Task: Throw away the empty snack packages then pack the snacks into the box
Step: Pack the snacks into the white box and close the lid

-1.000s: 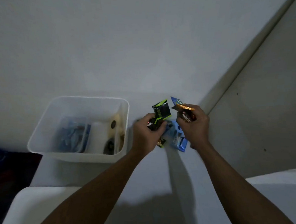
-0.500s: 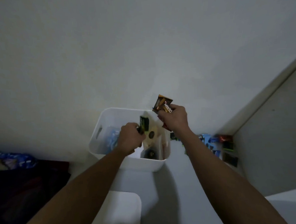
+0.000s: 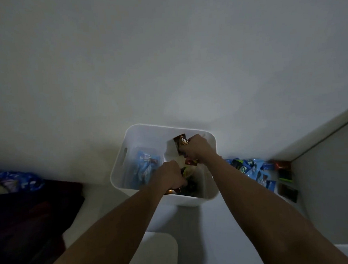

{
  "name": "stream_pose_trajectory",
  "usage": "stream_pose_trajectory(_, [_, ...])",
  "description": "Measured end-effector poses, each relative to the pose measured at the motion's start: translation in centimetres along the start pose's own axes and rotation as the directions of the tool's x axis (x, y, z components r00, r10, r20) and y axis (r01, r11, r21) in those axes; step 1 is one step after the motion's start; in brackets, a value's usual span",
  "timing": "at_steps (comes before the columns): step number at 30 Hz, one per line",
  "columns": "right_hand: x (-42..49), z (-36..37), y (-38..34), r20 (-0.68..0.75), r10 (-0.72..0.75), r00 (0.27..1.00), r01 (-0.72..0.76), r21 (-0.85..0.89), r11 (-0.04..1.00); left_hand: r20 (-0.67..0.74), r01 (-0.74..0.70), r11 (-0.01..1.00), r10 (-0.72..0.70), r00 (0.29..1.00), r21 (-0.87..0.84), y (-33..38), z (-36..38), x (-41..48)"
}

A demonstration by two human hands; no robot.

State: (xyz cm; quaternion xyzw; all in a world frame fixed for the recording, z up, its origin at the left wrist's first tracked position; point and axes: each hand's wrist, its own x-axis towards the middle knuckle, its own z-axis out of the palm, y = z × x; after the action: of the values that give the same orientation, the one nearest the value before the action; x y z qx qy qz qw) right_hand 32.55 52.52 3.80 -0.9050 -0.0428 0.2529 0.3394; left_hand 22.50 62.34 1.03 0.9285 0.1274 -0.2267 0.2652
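A white plastic box (image 3: 140, 129) stands on the pale floor against the wall. Its left compartment holds blue snack packets (image 3: 144, 164). My right hand (image 3: 196, 148) is over the right compartment, shut on a brown and orange snack packet (image 3: 181, 142). Lower in that same compartment my left hand (image 3: 170, 176) grips a dark packet with a green edge (image 3: 184, 171). Dark packets (image 3: 189, 187) lie at the bottom under my left hand. A heap of blue, green and dark snack packets (image 3: 255, 169) lies on the floor to the right of the box.
A wall corner and skirting (image 3: 322, 133) close off the right side. A dark cloth (image 3: 31, 212) and a blue printed bag (image 3: 15, 180) lie at the left. A white rounded object (image 3: 156, 253) sits between my forearms, near the bottom edge.
Both hands have carried their packets from the heap at the right over to the box and lowered them into its right compartment. The view has swung left with them.
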Motion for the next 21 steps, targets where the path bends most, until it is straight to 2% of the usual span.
stream_pose_trajectory(4, [0.2,0.2,-0.4,0.024,-0.005,1.000,0.006,-0.022,1.000,0.032,-0.022,0.993,0.025,0.999,-0.114,0.1,0.1,0.4])
stream_pose_trajectory(6, [0.2,0.1,-0.7,0.023,-0.013,1.000,0.012,0.025,1.000,0.038,-0.040,0.988,0.046,0.998,-0.150,0.3,-0.1,0.3])
stream_pose_trajectory(11, [-0.2,-0.5,-1.3,-0.035,-0.022,0.999,0.026,0.120,0.992,0.027,0.044,0.965,-0.038,0.999,-0.259,0.3,-0.6,0.1])
stream_pose_trajectory(17, [-2.6,-1.8,-2.0,-0.188,-0.025,0.982,0.087,0.329,0.940,-0.056,0.050,0.973,-0.064,0.996,-0.224,0.6,-1.0,-2.0])
stream_pose_trajectory(21, [-4.6,-2.8,-1.4,-0.309,-0.045,0.950,0.164,0.372,0.913,-0.113,-0.002,0.982,-0.020,0.993,-0.187,1.1,-1.6,-4.2])
